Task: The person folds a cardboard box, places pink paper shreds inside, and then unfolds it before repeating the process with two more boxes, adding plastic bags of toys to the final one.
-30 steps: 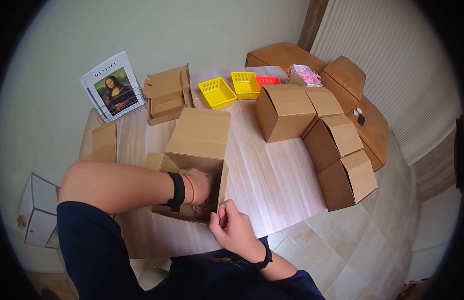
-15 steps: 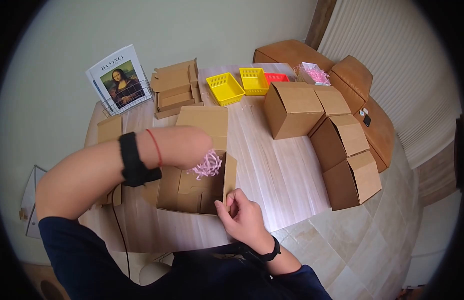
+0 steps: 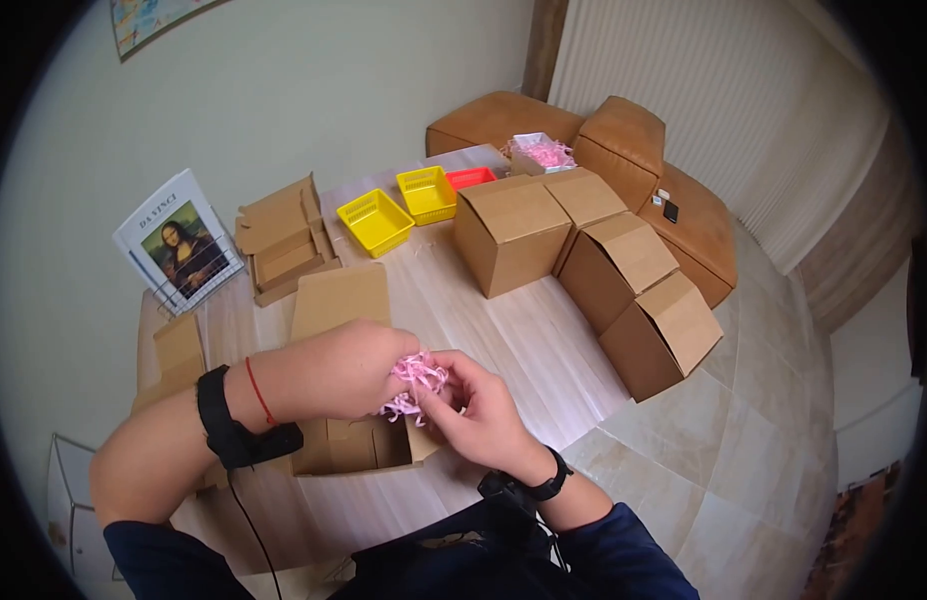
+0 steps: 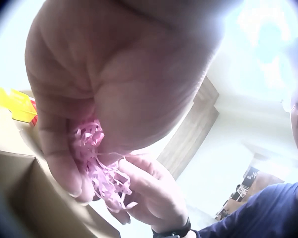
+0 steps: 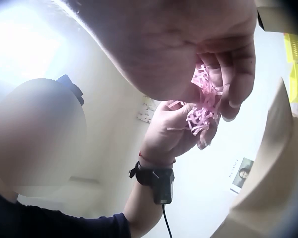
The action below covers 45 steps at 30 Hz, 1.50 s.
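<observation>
A tangle of pink paper shreds is pinched between both hands above the near right side of an open cardboard box. My left hand grips it from the left, back of the hand up, hiding part of the box. From the right, my right hand holds the other side with thumb and fingers. In the left wrist view the shreds hang out of the left hand's curled fingers. The right wrist view shows the shreds under the right hand's fingers.
Several closed cardboard boxes stand at the right. Yellow baskets, a red basket and a white container of pink shreds are at the back. An open flat carton and a Da Vinci book sit back left.
My left hand has come up out of the box with pink shreds. My right hand has left the box's edge and taken hold of the shreds. The head view has shifted.
</observation>
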### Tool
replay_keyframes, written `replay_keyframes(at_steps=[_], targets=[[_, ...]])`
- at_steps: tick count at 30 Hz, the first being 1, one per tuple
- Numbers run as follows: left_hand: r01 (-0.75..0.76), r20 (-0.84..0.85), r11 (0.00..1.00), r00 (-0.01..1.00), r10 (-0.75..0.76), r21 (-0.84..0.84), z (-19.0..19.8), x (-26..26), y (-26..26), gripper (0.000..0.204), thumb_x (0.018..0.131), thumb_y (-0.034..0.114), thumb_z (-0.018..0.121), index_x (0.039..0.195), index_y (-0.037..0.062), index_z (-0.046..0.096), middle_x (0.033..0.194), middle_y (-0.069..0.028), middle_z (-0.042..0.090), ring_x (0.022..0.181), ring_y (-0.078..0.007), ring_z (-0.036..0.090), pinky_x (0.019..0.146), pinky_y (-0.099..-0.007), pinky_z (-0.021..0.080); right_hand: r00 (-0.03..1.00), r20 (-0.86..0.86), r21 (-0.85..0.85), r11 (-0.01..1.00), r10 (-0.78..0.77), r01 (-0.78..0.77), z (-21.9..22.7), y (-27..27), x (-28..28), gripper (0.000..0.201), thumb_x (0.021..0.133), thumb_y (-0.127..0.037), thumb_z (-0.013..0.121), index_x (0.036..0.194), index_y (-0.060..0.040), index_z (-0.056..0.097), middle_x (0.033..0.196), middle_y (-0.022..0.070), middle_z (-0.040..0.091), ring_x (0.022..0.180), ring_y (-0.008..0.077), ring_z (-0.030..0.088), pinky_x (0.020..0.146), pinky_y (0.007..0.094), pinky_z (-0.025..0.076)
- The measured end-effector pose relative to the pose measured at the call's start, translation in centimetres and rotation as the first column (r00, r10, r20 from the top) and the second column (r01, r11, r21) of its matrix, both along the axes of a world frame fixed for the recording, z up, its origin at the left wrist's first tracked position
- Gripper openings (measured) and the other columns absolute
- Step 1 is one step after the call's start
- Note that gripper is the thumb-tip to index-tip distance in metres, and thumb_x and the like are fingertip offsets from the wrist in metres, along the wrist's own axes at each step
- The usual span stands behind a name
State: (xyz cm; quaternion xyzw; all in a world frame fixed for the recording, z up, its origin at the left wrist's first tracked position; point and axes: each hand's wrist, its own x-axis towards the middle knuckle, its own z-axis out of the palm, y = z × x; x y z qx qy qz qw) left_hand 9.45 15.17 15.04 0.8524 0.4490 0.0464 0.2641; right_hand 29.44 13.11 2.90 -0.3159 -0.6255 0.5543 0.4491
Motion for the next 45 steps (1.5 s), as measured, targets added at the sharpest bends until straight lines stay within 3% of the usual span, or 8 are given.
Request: replay_keyframes(at_steps=[9, 19, 25, 27, 29, 32, 37, 45], targets=[[-0.288, 0.398, 0.949, 0.861, 0.316, -0.13, 4.1, 4.7, 11.5, 0.02, 0.103, 0.017, 0.067, 0.111, -0.0006, 0.068, 0.085, -0.0029, 0.069, 0.068, -0.0073, 0.064, 0.058, -0.0249, 0.054, 0.993, 0.056, 0.042, 0.994, -0.108, 0.106, 9.3, 16.7, 4.5, 0.014, 0.103, -0.01, 0.065, 0.103, 0.0038, 0.067, 0.08, 0.0078, 0.072, 0.067, 0.0129, 0.072, 0.056, 0.0271, 0.058], [-0.064, 0.753, 0.913, 0.544, 0.37, -0.403, 2.6, 14.1, 32.4, 0.026, 0.104, 0.019, 0.063, 0.11, -0.006, 0.066, 0.097, -0.0105, 0.071, 0.078, -0.0146, 0.07, 0.066, -0.0264, 0.061, 0.922, 0.217, -0.152, 0.922, -0.32, 0.355, 15.2, 35.0, 13.9, 0.018, 0.102, -0.005, 0.057, 0.107, 0.0075, 0.068, 0.096, 0.0162, 0.073, 0.085, 0.0251, 0.075, 0.076, 0.0365, 0.065], [-0.359, 0.406, 0.908, 0.813, 0.418, -0.215, -0.8, 16.9, 44.3, 0.048, 0.101, 0.021, 0.068, 0.136, -0.01, 0.056, 0.111, -0.0139, 0.068, 0.082, -0.0172, 0.07, 0.072, -0.0296, 0.063, 0.857, 0.332, -0.138, 0.879, -0.394, 0.457, 10.9, 46.3, 14.9, 0.021, 0.097, -0.007, 0.058, 0.097, 0.0104, 0.071, 0.089, 0.0201, 0.074, 0.074, 0.0298, 0.076, 0.066, 0.0391, 0.065], [-0.376, 0.108, 0.926, 0.922, 0.372, 0.022, -3.4, 16.9, 48.2, 0.058, 0.096, 0.013, 0.07, 0.144, -0.0138, 0.05, 0.115, -0.0188, 0.069, 0.082, -0.0196, 0.073, 0.065, -0.033, 0.062, 0.619, 0.639, 0.08, 0.84, -0.457, 0.537, 9.7, 49.1, 15.3, 0.023, 0.095, -0.009, 0.06, 0.092, 0.0112, 0.071, 0.085, 0.0209, 0.074, 0.07, 0.0302, 0.077, 0.066, 0.0382, 0.064], [-0.344, 0.205, 0.933, 0.926, 0.318, 0.109, -5.6, 16.1, 50.1, 0.054, 0.096, 0.011, 0.069, 0.142, -0.0121, 0.053, 0.113, -0.0174, 0.071, 0.084, -0.0193, 0.073, 0.066, -0.0333, 0.062, 0.309, 0.742, 0.399, 0.763, -0.595, 0.509, 9.0, 50.2, 15.7, 0.027, 0.091, -0.013, 0.06, 0.087, 0.0098, 0.073, 0.078, 0.0215, 0.075, 0.066, 0.0293, 0.077, 0.066, 0.0371, 0.064], [-0.315, 0.335, 0.947, 0.901, 0.276, 0.067, -7.0, 15.2, 50.5, 0.038, 0.097, 0.006, 0.064, 0.133, -0.006, 0.064, 0.108, -0.0116, 0.072, 0.084, -0.0173, 0.071, 0.068, -0.0321, 0.061, 0.399, 0.695, 0.429, 0.79, -0.598, 0.438, 8.3, 51.3, 15.1, 0.029, 0.089, -0.017, 0.066, 0.103, 0.0055, 0.078, 0.104, 0.0298, 0.075, 0.098, 0.0434, 0.075, 0.09, 0.0445, 0.06], [-0.317, 0.277, 0.948, 0.911, 0.307, -0.007, -7.2, 13.2, 50.4, 0.024, 0.1, 0.006, 0.059, 0.12, -0.0022, 0.069, 0.111, -0.0097, 0.072, 0.088, -0.0158, 0.072, 0.071, -0.0316, 0.06, 0.395, 0.851, 0.379, 0.925, -0.347, -0.003, 5.7, 53.2, 12.4, 0.057, 0.1, -0.049, 0.059, 0.105, 0.0054, 0.078, 0.109, 0.0293, 0.075, 0.098, 0.0423, 0.073, 0.089, 0.0489, 0.056], [-0.388, 0.315, 0.916, 0.861, 0.399, -0.099, -6.6, 10.2, 49.0, 0.028, 0.1, 0.006, 0.053, 0.121, -0.0002, 0.071, 0.108, -0.009, 0.073, 0.082, -0.0169, 0.071, 0.067, -0.0337, 0.059, 0.478, 0.876, -0.176, 0.966, 0.066, 0.189, 3.9, 54.4, 9.2, 0.095, 0.101, -0.08, 0.03, 0.144, -0.0005, 0.057, 0.137, 0.0194, 0.062, 0.113, 0.0318, 0.063, 0.097, 0.0472, 0.049]])
